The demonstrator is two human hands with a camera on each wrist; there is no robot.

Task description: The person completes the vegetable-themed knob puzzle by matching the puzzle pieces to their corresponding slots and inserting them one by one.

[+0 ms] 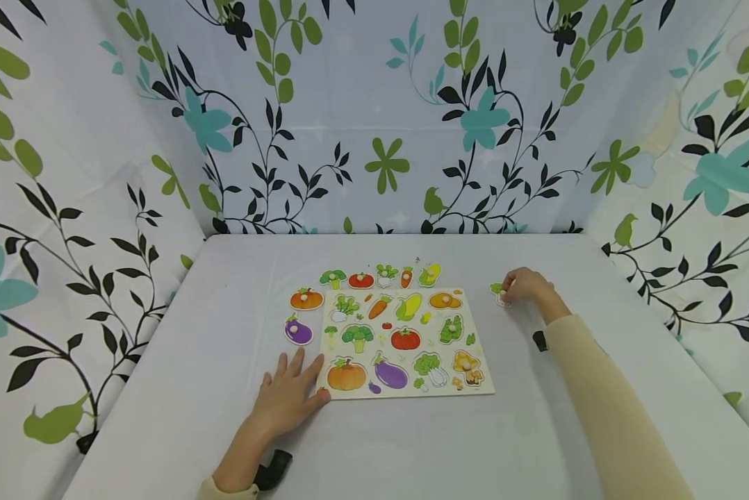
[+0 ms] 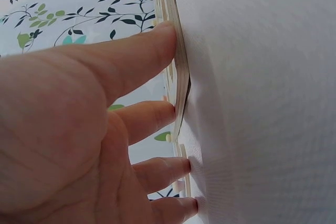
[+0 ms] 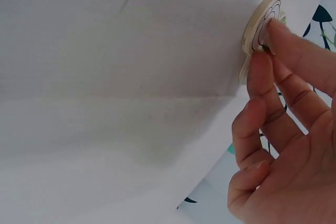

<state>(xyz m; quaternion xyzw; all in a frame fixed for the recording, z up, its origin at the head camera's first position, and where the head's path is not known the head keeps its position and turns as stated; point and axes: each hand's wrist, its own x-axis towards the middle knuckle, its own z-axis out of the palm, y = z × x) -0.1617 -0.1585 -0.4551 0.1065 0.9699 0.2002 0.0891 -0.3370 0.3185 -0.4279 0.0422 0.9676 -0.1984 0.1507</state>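
A wooden vegetable puzzle board [image 1: 437, 389] lies on the white table, printed with a pumpkin, eggplant, broccoli, tomato and other pictures. My left hand [image 1: 287, 396] rests at its lower left corner, fingers spread. In the left wrist view the thumb [image 2: 152, 45] and index finger touch the board's edge [image 2: 181, 72], and the other fingertips reach down beside it. To the right of the board, my right hand [image 1: 524, 285] pinches a green-and-white vegetable puzzle piece [image 1: 497, 294] between thumb and fingers. In the right wrist view this piece [image 3: 257, 30] stands tilted at the fingertips.
Along the board's far edge lie broccoli [image 1: 333, 278], tomato [image 1: 361, 280], turnip [image 1: 386, 276], carrot [image 1: 406, 278] and corn [image 1: 430, 275] pieces. Pumpkin [image 1: 306, 299] and eggplant [image 1: 298, 330] pieces lie at its left. Leaf-patterned cloth [image 1: 362, 104] hangs behind and at both sides.
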